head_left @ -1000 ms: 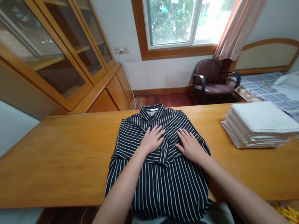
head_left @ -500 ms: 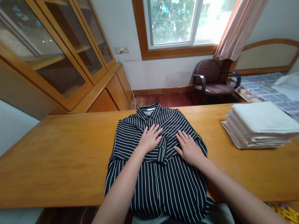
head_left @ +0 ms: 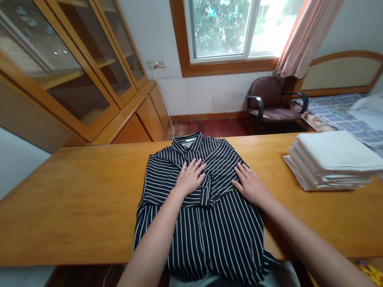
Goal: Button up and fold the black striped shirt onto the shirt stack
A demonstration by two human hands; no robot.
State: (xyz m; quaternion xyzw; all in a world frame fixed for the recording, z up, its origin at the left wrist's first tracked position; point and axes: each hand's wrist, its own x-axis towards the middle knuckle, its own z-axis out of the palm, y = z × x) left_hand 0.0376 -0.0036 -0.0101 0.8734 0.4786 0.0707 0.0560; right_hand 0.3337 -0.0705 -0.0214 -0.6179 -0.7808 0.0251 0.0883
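Note:
A black shirt with white stripes (head_left: 216, 235) lies buttoned on the wooden table, its collar at the far edge and its hem hanging over the near edge. Both sleeves are folded inward across the chest. My left hand (head_left: 190, 177) rests flat on the folded sleeves near the middle, fingers spread. At the shirt's right side, my right hand (head_left: 250, 185) lies flat on the sleeve fold with its fingers stretched out. Neither hand grips the cloth.
On the right of the table (head_left: 66, 203) stands a stack of folded white sheets (head_left: 337, 160). A glass-door cabinet (head_left: 100, 66) is at the left. Beyond the table are a brown armchair (head_left: 271, 98) and a bed (head_left: 353, 111).
My right hand has slid outward to the right over the shirt. The collar and upper shirt have shifted slightly left. My left hand has stayed nearly in place.

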